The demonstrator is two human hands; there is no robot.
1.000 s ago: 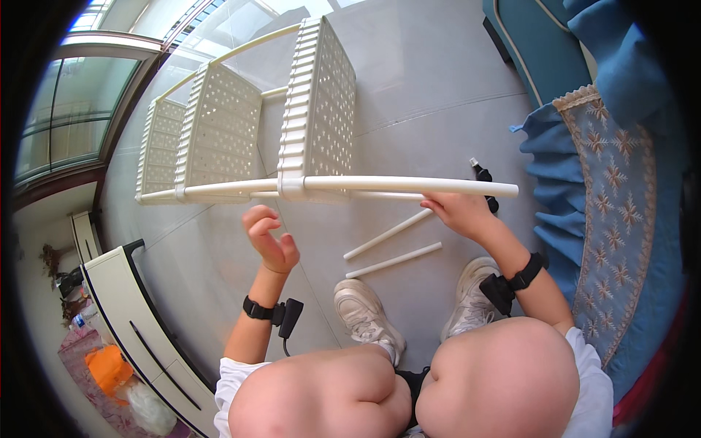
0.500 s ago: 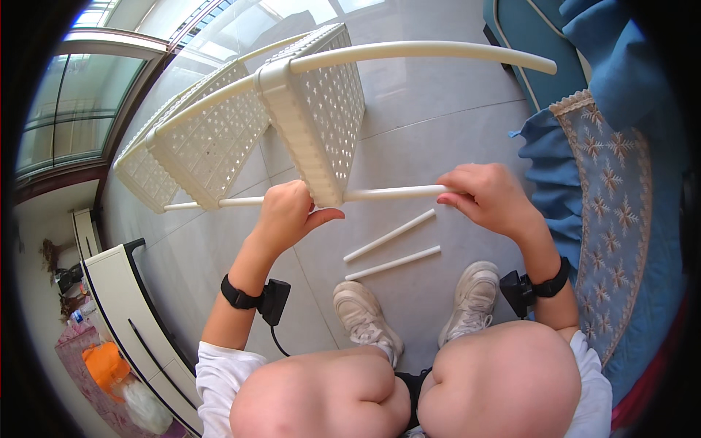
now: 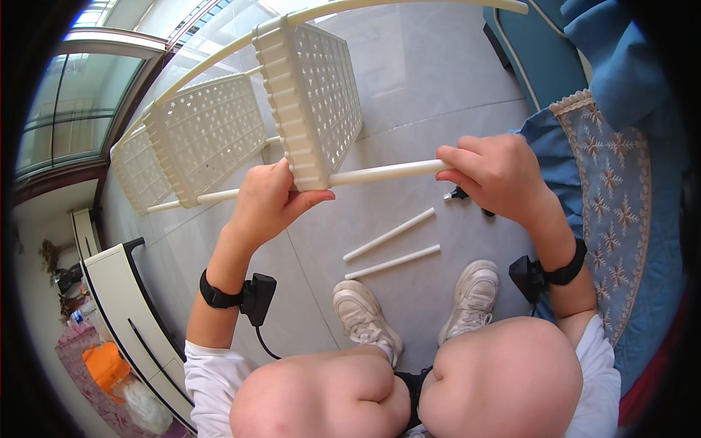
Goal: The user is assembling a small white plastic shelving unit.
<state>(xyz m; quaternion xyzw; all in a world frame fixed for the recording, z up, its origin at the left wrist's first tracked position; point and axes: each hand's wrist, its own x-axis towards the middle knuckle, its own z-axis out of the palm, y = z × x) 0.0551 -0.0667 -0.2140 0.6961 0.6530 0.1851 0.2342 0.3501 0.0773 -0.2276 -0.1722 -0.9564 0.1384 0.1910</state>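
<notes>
A cream plastic rack with star-pierced shelves lies tipped on its side in front of me. My left hand is closed around the lower corner of the nearest shelf, its thumb stretched along the underside. From that corner a white tube runs to the right. My right hand grips the tube's far end between thumb and fingers. Along the top, a long cream pole passes through the other shelf corner and out of the picture. Another shelf is farther left.
Two loose white tubes, an upper one and a lower one, lie on the grey tiles by my shoes. A small black-and-silver item sits below my right hand. Blue fabric hangs at right; a white drawer cabinet stands left.
The rack has rolled, its upper pole rising toward the top edge. Both hands moved up, the left also leftward, keeping their hold. A small black-and-silver item now shows beneath my right hand.
</notes>
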